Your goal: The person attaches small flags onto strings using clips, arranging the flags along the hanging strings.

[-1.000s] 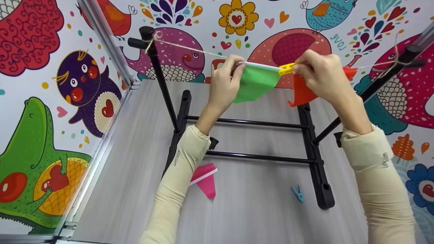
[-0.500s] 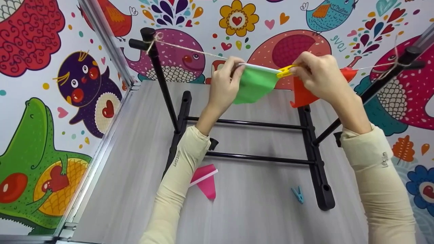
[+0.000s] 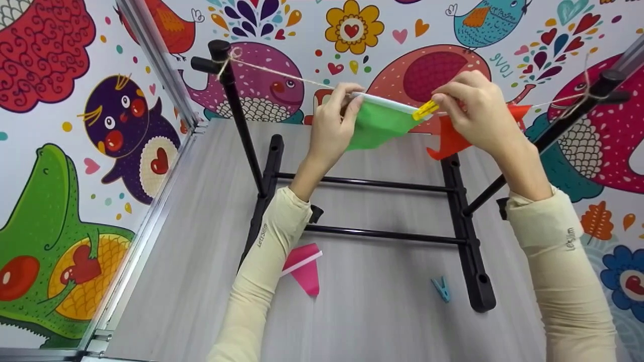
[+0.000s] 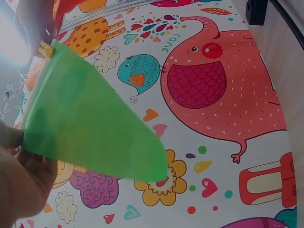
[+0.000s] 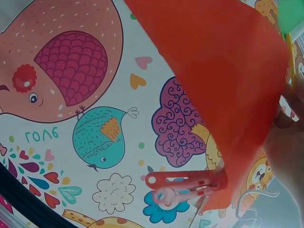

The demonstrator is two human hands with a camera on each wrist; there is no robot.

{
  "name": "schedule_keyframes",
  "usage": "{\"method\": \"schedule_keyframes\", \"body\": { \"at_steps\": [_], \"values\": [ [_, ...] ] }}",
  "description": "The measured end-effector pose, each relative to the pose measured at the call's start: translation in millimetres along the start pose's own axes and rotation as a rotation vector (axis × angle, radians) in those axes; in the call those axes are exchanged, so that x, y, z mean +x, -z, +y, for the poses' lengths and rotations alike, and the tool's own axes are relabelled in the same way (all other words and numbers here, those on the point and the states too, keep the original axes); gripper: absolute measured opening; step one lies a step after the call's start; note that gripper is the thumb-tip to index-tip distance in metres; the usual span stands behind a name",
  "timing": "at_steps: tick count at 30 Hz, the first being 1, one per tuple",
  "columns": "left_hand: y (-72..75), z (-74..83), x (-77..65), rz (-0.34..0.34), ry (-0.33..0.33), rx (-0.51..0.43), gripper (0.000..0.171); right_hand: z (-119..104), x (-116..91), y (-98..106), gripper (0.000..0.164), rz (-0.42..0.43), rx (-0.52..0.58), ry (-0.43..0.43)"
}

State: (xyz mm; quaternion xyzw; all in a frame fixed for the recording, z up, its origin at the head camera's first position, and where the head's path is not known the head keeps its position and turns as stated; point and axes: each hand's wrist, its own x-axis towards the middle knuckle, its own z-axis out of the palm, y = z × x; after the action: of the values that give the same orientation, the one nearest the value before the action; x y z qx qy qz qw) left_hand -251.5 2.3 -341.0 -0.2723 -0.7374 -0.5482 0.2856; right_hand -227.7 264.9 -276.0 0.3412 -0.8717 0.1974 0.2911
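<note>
A green pennant with a white top strip is held against the string. My left hand pinches its upper left corner; in the left wrist view, the pennant spreads out from the fingers. My right hand pinches a yellow clothespin, whose nose is right at the pennant's upper right corner. Just behind that hand hangs a red pennant, partly hidden by it. The right wrist view shows a red clothespin at the red pennant's far end.
The string runs between the left post and right post of a black stand. On the grey floor panel lie a pink pennant, partly behind my left sleeve, and a blue clothespin. Printed walls rise behind and at both sides.
The yellow clothespin has tilted more steeply, its nose dipping with the green pennant's right corner. My right hand has turned slightly; my left hand stays nearly in place.
</note>
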Motion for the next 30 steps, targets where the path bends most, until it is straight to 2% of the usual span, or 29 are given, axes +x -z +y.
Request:
{"method": "schedule_keyframes", "body": {
  "at_steps": [6, 12, 19, 24, 30],
  "values": [
    [1.9, -2.5, -3.4, 0.004, 0.013, -0.015, 0.029, 1.5, 0.5, -3.8, 0.025, -0.010, -0.006, -0.074],
    [4.9, -3.9, -5.3, 0.004, 0.013, -0.016, 0.029, 1.4, -1.7, -5.0, 0.027, 0.006, 0.002, -0.127],
    [6.5, -6.9, -8.9, 0.006, 0.010, -0.020, 0.027, 1.8, -6.4, -6.8, 0.027, 0.035, -0.006, -0.138],
    [8.1, -8.5, -12.3, 0.004, 0.007, -0.043, 0.026, 2.2, -12.2, -9.0, 0.024, 0.115, -0.014, -0.095],
    [11.4, -8.8, -16.3, 0.016, -0.007, -0.065, 0.026, -5.8, -19.2, -13.3, 0.018, 0.286, 0.024, -0.097]
  ]
}}
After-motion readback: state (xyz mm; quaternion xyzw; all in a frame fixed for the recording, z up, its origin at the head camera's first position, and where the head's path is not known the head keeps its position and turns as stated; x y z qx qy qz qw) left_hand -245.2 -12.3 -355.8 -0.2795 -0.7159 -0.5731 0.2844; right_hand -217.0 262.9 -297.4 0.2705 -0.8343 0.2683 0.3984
